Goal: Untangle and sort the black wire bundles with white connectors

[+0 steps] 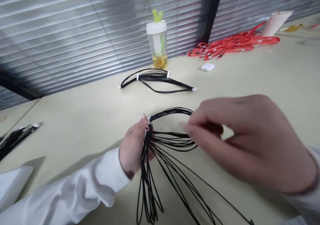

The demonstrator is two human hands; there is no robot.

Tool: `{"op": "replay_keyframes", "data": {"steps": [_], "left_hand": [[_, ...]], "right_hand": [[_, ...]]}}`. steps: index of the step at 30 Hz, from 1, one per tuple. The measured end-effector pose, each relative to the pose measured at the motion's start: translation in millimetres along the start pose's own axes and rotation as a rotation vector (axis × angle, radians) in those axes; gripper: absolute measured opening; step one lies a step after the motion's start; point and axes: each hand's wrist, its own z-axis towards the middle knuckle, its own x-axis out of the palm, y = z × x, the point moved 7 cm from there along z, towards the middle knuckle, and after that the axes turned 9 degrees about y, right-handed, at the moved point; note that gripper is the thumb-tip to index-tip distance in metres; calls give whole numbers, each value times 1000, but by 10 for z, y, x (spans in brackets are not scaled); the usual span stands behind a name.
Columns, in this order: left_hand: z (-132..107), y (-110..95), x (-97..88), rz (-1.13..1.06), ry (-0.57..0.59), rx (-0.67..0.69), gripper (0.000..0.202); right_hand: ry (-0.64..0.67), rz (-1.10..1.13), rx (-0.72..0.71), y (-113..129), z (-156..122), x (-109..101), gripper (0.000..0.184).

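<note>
My left hand (136, 143) is closed around the white connector end of a black wire harness (172, 140) above the table. Thin black wires fan out from that connector: some loop to the right, some hang down, and others run toward the lower right. Nearer the camera, slightly blurred, my right hand (246, 138) has its thumb and index finger pinched together beside the looped wires. Whatever lies between those fingertips is too small or hidden to name. The ends of the upper loops pass behind the right hand. A second black wire harness (160, 80) with white connectors lies on the table beyond.
A clear bottle (157, 45) with a white lid and yellow liquid stands by the window blinds. Red cables (232, 45), a leaning white cup (276, 23) and a small white case (207, 67) are at the back right. More black wires (16, 141) and a white object (13, 185) sit left.
</note>
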Motion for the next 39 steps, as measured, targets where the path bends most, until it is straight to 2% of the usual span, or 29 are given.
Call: {"op": "replay_keyframes", "data": {"steps": [3, 5, 8, 13, 17, 22, 27, 31, 39], "left_hand": [[-8, 26, -14, -146, -86, -55, 38], [-13, 29, -18, -161, -113, -58, 39], [-23, 30, -38, -131, -128, -36, 39], [-46, 29, -78, -9, -127, 27, 41], [-50, 19, -79, 108, -109, 91, 47], [-54, 16, -71, 152, -105, 138, 48], [-64, 13, -47, 188, -98, 150, 49], [-74, -9, -30, 266, -89, 189, 46], [-73, -24, 7, 313, -61, 226, 43]], "right_hand": [[366, 78, 58, 12, -55, 279, 33], [459, 119, 114, -12, -81, 428, 28], [430, 216, 203, -64, -68, 550, 14], [442, 264, 233, -68, -52, 670, 16], [392, 325, 226, -62, -47, 688, 8], [439, 300, 226, -60, -66, 759, 16], [434, 310, 231, -52, -66, 746, 12], [497, 249, 215, -36, -46, 787, 20], [473, 172, 156, 7, -42, 838, 20]]}}
